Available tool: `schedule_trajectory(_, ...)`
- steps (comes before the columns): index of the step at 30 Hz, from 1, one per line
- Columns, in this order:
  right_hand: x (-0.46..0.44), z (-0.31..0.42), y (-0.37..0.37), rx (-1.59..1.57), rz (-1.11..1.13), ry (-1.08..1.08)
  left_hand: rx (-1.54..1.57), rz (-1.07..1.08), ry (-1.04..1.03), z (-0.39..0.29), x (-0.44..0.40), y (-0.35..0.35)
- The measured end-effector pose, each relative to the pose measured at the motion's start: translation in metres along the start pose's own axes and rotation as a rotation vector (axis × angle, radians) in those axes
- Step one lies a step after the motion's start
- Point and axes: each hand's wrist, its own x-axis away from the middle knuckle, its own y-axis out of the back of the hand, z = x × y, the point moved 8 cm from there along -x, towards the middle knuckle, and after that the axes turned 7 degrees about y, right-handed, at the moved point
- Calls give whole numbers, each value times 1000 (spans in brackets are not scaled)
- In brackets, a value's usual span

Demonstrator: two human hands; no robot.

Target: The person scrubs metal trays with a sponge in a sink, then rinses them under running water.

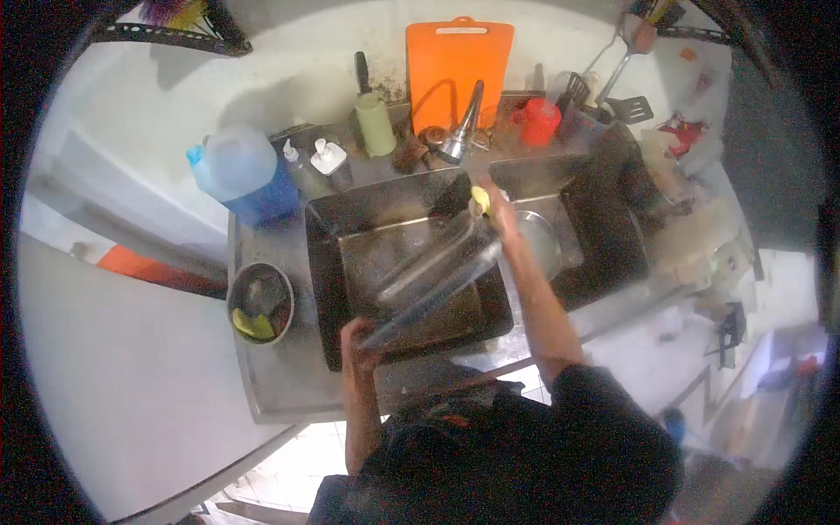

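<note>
A long, shiny tray-like metal piece (437,278), blurred, slants over the left sink basin (354,254). Its lower left end is gripped by my left hand (357,343), fingers wrapped round the edge. At the upper right end, my right hand (499,210) is closed on a yellow sponge (480,200), close to or touching the metal. The faucet (461,140) stands just behind my right hand. In the right basin, partly hidden by my right forearm, lies a round bowl or plate (541,243).
A bowl with yellow-green pieces (287,325) sits left of the sink. Behind stand a blue jug (249,179), a pump bottle (331,159), a green bottle (375,127), an orange cutting board (461,66) and a red cup (538,121). Utensils (632,109) stand at the back right.
</note>
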Motion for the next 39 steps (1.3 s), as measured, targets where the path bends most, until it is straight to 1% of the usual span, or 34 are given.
schedule_trajectory(1, -4, 1, -2, 100, 151, 45, -158, 19, -15, 1, -9, 6)
schedule_trajectory(2, 24, 55, -21, 169, 340, 100, -312, 35, -30, 4, -19, 16)
schedule_trajectory(3, 51, 90, -41, 233, 530, 154, -468, 50, -44, 7, -29, 28)
schedule_trajectory(4, 66, 94, -57, 720, 659, 334, -627, 65, -58, 10, -38, 39)
schedule_trajectory(5, 82, 92, -75, 1211, 763, 516, -789, 84, -69, 8, -34, 27)
schedule_trajectory(6, 93, 87, -84, 1293, 658, 595, -671, 61, -147, 9, -30, 15)
schedule_trajectory(7, 104, 81, -94, 1372, 544, 662, -555, 45, -228, 6, -13, -20)
schedule_trajectory(8, 112, 67, -91, 1029, 258, 610, -447, 38, -312, 2, 4, -54)
schedule_trajectory(9, 122, 45, -108, 1045, 229, 605, -413, 40, -336, 2, 0, -59)
schedule_trajectory(10, 136, 30, -132, 1060, 330, 542, -377, 39, -360, 3, -4, -64)
schedule_trajectory(11, 152, 15, -155, 1073, 430, 478, -400, -34, -398, -3, 4, -82)
schedule_trajectory(12, 177, 0, -176, 1070, 656, 344, -415, -81, -385, -6, 9, -78)
schedule_trajectory(14, 207, 6, -175, 953, 790, 529, -452, -150, -367, -20, 9, -72)
schedule_trajectory(15, 214, 12, -166, 897, 849, 621, -458, -134, -451, -22, 5, -56)
schedule_trajectory(16, 210, 25, -148, 833, 852, 709, -464, -119, -534, -25, 1, -41)
schedule_trajectory(17, 200, 39, -129, 767, 858, 795, -323, -89, -488, -28, 13, -46)
schedule_trajectory(18, 184, 40, -113, 798, 888, 750, -180, -63, -442, -28, 20, -45)
schedule_trajectory(19, 159, 35, -91, 1267, 789, 444, -206, -175, -346, -19, 10, -13)
schedule_trajectory(22, 137, 36, -74, 1208, 490, 438, -394, -189, -522, -22, 10, -19)
schedule_trajectory(23, 147, 43, -86, 1200, 528, 328, -379, -199, -519, -19, 14, -22)
schedule_trajectory(25, 179, 9, -124, 1151, 703, 593, -349, -211, -522, -18, 18, -32)
schedule_trajectory(26, 197, 6, -142, 1115, 794, 720, -330, -217, -498, -16, 18, -29)
schedule_trajectory(28, 184, 4, -144, 1048, 703, 526, -302, -230, -447, -12, 14, -20)
schedule_trajectory(29, 174, 6, -144, 1015, 651, 431, -393, -204, -467, -10, 8, -13)
schedule_trajectory(30, 162, 20, -152, 922, 555, 598, -483, -175, -488, -5, 0, -2)
schedule_trajectory(32, 137, 46, -162, 719, 359, 925, -516, -214, -415, 0, -5, 3)
schedule_trajectory(34, 119, 40, -179, 853, 485, 881, -411, -344, -232, 12, -10, 7)
schedule_trajectory(35, 111, 35, -184, 924, 543, 850, -463, -231, -372, 2, 5, -27)
schedule_trajectory(38, 55, 39, -119, 573, 5, 708, -289, -127, -362, -5, 11, -33)
schedule_trajectory(39, 53, 38, -117, 593, -88, 738, -280, -162, -314, -2, 11, -28)
